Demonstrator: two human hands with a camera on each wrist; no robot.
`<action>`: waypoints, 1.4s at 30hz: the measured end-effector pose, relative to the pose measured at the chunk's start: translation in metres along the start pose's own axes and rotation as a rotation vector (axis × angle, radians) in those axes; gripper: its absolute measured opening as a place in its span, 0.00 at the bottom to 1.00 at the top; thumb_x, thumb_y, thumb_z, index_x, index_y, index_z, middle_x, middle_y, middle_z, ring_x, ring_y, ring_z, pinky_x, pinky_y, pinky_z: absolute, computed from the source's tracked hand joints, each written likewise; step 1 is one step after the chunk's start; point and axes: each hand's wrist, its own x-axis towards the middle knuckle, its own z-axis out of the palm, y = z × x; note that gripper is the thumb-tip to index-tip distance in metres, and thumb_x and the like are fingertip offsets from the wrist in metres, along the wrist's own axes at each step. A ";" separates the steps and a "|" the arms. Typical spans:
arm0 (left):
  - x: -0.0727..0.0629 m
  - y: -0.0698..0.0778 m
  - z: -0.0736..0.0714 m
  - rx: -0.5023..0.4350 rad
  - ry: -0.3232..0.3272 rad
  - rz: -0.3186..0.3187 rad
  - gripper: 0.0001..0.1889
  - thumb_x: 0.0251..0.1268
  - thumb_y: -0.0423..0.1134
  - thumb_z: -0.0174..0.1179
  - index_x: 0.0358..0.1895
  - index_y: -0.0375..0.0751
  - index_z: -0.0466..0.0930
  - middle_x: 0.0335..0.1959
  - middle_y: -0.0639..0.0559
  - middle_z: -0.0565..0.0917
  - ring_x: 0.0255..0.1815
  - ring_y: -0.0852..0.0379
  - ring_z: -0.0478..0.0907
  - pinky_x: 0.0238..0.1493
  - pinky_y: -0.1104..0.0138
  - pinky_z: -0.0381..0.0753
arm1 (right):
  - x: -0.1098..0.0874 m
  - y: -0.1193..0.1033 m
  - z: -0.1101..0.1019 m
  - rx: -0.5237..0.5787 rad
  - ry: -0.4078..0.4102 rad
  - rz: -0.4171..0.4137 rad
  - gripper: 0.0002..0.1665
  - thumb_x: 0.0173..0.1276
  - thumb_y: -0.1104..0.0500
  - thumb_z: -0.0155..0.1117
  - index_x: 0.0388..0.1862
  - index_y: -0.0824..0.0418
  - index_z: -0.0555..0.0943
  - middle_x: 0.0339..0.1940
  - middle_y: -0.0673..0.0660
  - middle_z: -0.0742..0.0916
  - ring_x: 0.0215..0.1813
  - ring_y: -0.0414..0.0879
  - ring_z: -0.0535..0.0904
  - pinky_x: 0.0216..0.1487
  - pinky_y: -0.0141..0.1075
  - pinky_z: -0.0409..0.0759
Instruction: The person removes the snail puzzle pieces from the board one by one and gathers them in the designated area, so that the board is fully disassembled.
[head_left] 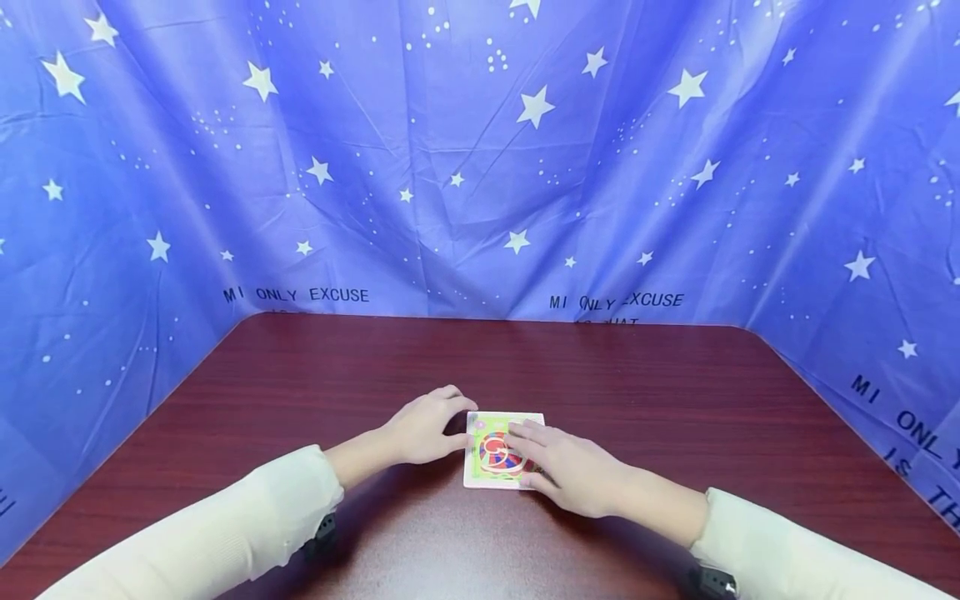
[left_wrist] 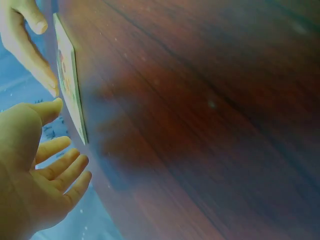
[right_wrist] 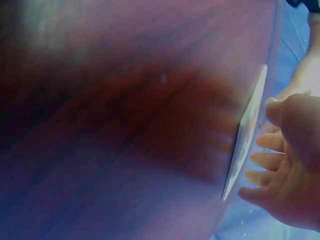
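Note:
A thin square picture board [head_left: 493, 454] lies flat on the dark reddish wooden table, with a green print, a red-and-blue round pattern and a pale border. My left hand [head_left: 427, 427] is at its left edge, thumb and fingers spread apart and loosely bent. Over the board's right part reaches my right hand [head_left: 576, 468], its fingers extended and hiding some of the print. In the left wrist view the board [left_wrist: 69, 82] appears edge-on beside the fingers. The right wrist view shows the board [right_wrist: 246, 135] just off the fingertips, gripped by neither hand.
The wooden table [head_left: 337, 358] extends around the board on every side. Behind it and along both sides hangs a blue curtain [head_left: 420, 217] with white stars and printed lettering. Dark devices sit under both sleeves at the wrists.

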 end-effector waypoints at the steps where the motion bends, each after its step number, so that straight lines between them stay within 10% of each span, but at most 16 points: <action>1: 0.001 0.002 0.001 0.003 -0.003 0.004 0.21 0.57 0.46 0.64 0.53 0.42 0.80 0.47 0.50 0.81 0.46 0.55 0.80 0.49 0.59 0.80 | 0.000 -0.002 0.001 -0.010 -0.003 -0.012 0.30 0.71 0.47 0.56 0.67 0.58 0.71 0.69 0.58 0.76 0.70 0.53 0.71 0.64 0.48 0.75; 15: 0.014 0.013 0.004 0.118 -0.092 0.042 0.15 0.58 0.44 0.66 0.46 0.41 0.83 0.37 0.52 0.79 0.35 0.59 0.71 0.37 0.70 0.73 | 0.005 -0.008 0.005 -0.059 -0.056 -0.075 0.30 0.73 0.50 0.53 0.71 0.58 0.67 0.71 0.57 0.73 0.70 0.50 0.71 0.62 0.44 0.77; 28: 0.023 0.014 0.001 -0.052 -0.113 0.002 0.12 0.52 0.36 0.70 0.39 0.36 0.83 0.35 0.49 0.81 0.35 0.58 0.76 0.37 0.72 0.75 | 0.006 0.002 0.005 -0.014 -0.046 -0.140 0.28 0.72 0.58 0.55 0.70 0.58 0.68 0.70 0.60 0.74 0.68 0.51 0.73 0.59 0.39 0.79; 42: 0.046 0.023 -0.001 -0.151 -0.179 -0.240 0.07 0.48 0.32 0.72 0.21 0.39 0.82 0.21 0.53 0.81 0.27 0.64 0.69 0.28 0.76 0.69 | 0.005 0.004 0.007 -0.037 -0.021 -0.149 0.28 0.71 0.57 0.56 0.69 0.57 0.70 0.69 0.59 0.75 0.67 0.50 0.74 0.56 0.37 0.80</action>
